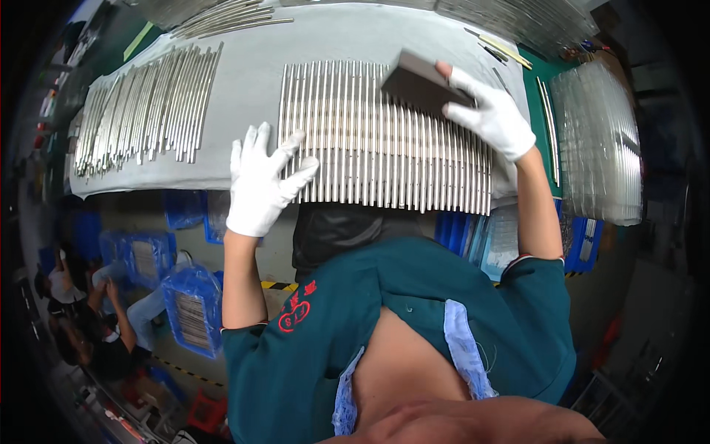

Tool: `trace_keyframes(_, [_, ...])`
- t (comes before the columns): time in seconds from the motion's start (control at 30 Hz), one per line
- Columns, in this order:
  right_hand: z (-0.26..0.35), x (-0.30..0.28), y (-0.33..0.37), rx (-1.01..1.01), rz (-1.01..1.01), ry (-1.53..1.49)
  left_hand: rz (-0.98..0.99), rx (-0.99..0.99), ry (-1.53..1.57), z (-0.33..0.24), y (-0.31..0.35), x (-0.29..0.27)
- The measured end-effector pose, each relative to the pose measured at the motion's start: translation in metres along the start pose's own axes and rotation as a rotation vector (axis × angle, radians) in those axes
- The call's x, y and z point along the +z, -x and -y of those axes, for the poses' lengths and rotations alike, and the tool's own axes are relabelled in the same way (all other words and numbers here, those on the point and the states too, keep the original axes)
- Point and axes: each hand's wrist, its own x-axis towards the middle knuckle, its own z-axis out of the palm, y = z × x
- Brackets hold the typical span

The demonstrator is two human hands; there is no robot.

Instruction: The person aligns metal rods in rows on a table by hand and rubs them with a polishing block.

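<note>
A row of slim shiny metal tubes lies side by side on the pale cloth in front of me, their lengths running away from my body. My right hand, in a white glove with a bare fingertip showing, grips a dark brown flat block. That block is tilted over the far right part of the row; whether it touches the tubes I cannot tell. At the row's left edge is my left hand, also gloved in white, its fingers spread and its thumb and forefinger over the outermost tubes.
More metal tubes lie in a looser group at the left, with others at the far edge. Clear plastic trays are stacked at the right. Pens and small tools lie at the far right. Blue crates and seated people are lower left.
</note>
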Motion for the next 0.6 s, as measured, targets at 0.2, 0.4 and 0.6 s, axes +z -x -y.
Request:
trace_keyframes(0.2, [-0.001,-0.003,0.024,-0.136,0.065,0.126,-0.015,-0.105,0.188,-0.018,-0.009,-0.008])
trace_keyframes(0.4, [0.075,0.065,-0.051,-0.282,0.181,0.459,0.012,-0.128,0.174,-0.018,-0.008,-0.006])
trace_keyframes(0.6, [0.023,0.027,-0.019,-0.317,0.083,0.297,-0.062,-0.087,0.209,-0.018,-0.007,-0.006])
